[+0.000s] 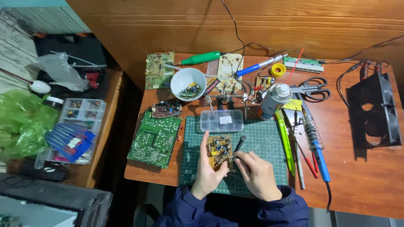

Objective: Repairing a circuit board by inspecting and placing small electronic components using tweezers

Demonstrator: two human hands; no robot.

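Board in hand, brush at its edge

Boxes and bags sit far left on a side bench: a green plastic bag (19,122) and a clear parts box (78,126); none of it is being touched. On the wooden table (362,185), a large green circuit board (155,138) lies flat at the left edge of the cutting mat (265,143), with a white bowl (188,83) of small parts farther back. Near the middle, the left hand (206,174) grips a small yellow circuit board (219,151) from its left side, holding it tilted just above the mat; the right hand (257,174) is closed around a thin black-tipped brush (239,145), its tip beside the board's right edge. Judging by this, work on the small board is under way, not finished; whether any part has been treated cannot be told. Right of the mat, a spray can (273,100), scissors (311,88) and a blue-handled soldering iron (317,151) lie unused; black fans (376,111) stand far right.
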